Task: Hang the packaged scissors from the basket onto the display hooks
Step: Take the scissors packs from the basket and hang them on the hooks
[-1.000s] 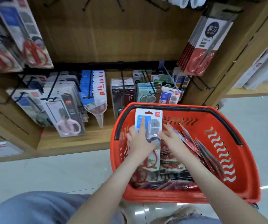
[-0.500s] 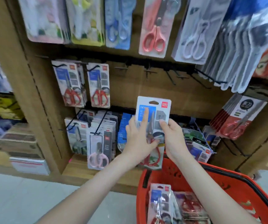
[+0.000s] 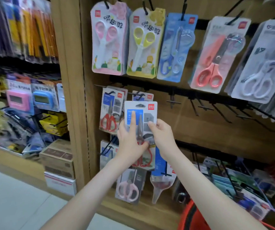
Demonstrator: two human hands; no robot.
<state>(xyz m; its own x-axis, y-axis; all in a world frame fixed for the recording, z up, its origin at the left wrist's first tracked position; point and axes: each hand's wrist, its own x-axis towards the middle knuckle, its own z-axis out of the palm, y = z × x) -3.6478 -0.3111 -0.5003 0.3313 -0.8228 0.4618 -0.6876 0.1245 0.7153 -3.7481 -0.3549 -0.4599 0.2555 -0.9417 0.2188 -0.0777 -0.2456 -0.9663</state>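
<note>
I hold one packaged pair of red-handled scissors [image 3: 141, 117] upright in front of the wooden display wall. My left hand [image 3: 130, 143] grips its left side, index finger stretched up over the blue label. My right hand [image 3: 162, 135] pinches its right edge. The pack's hang hole sits just below a hook [image 3: 137, 95] that carries the same kind of pack. Another matching pack [image 3: 111, 110] hangs on the hook to the left. Only a corner of the red basket [image 3: 194, 216] shows at the bottom right.
Several bare black hooks [image 3: 199, 107] jut out of the rail to the right of the pack. Above hang pink, yellow, blue, coral and white scissors packs [image 3: 141, 42]. Pink-handled scissors [image 3: 128, 188] hang below. Cardboard boxes [image 3: 58, 163] stand on the floor at the left.
I have lifted the pack out of the basket and carried it up and left to the middle row of hooks. My view rose with it, so the basket dropped almost out of sight.
</note>
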